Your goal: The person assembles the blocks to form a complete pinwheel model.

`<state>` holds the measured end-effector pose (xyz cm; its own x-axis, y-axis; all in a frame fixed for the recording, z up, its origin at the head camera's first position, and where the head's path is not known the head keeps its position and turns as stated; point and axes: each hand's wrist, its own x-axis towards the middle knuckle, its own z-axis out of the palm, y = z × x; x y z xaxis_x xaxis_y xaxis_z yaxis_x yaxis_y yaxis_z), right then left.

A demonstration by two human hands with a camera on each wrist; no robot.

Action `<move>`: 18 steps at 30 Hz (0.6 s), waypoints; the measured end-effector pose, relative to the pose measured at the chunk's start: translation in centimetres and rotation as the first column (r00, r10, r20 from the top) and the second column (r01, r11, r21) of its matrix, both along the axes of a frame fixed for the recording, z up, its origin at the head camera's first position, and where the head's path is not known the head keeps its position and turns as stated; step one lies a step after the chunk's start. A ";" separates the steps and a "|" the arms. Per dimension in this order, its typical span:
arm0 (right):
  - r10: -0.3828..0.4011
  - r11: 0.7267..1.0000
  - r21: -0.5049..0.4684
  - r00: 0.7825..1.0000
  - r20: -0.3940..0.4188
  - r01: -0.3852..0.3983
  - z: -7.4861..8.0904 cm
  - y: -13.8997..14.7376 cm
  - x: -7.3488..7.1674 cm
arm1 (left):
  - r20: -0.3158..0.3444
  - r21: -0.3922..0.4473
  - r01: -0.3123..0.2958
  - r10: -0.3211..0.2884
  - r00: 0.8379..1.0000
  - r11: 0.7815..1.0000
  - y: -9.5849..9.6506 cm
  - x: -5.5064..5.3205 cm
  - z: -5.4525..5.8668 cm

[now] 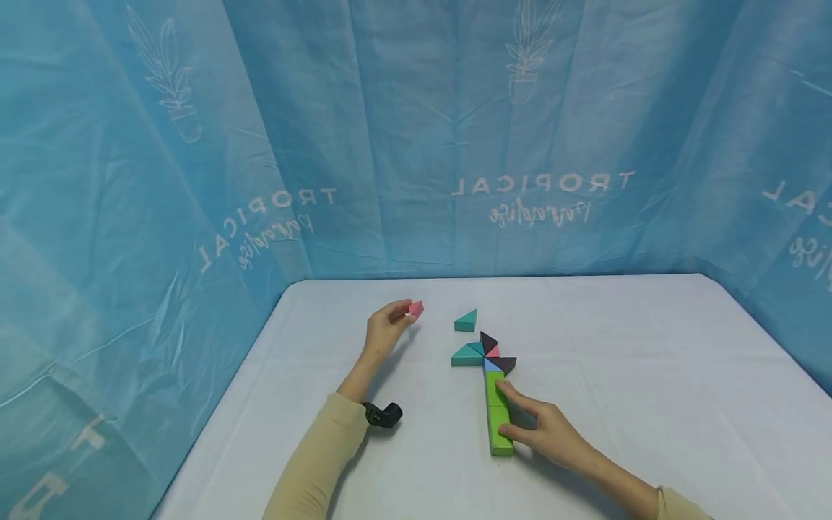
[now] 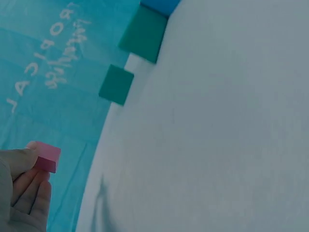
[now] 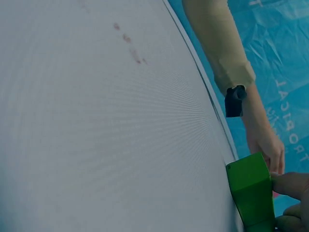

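Observation:
My left hand [image 1: 385, 332] pinches a small pink block [image 1: 417, 309] between thumb and fingertips, raised over the far left of the table. The same pink block [image 2: 48, 156] shows at the lower left of the left wrist view. Thumb and index finger of my right hand [image 1: 552, 433] touch the right side of two green blocks [image 1: 497, 413] lying end to end. These meet a pinwheel of triangular blocks at their far end: teal [image 1: 466, 355], black [image 1: 503, 363], pink [image 1: 493, 352] and blue [image 1: 492, 365]. In the right wrist view a green block [image 3: 251, 188] is against my fingers.
A loose teal triangular block [image 1: 466, 321] lies beyond the pinwheel, right of my left hand. A black device [image 1: 383, 414] is strapped to my left wrist. White cloth [image 1: 650, 375] covers the table, and a blue printed curtain [image 1: 416, 144] hangs behind and at both sides.

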<state>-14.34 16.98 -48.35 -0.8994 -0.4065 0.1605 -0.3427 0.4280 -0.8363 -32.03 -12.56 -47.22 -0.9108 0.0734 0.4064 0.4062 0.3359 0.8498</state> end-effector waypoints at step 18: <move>-0.024 1.000 0.012 0.999 0.033 0.024 -0.2 -0.1 -0.2 | -0.017 -0.027 0.306 -0.307 0.952 0.952 5.8 7.1 5.8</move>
<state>-14.55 16.91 -48.52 -0.9137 -0.3863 0.1260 -0.3045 0.4456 -0.8419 -24.93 -6.72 -41.47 -0.8342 0.3576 0.4198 0.5105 0.2129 0.8331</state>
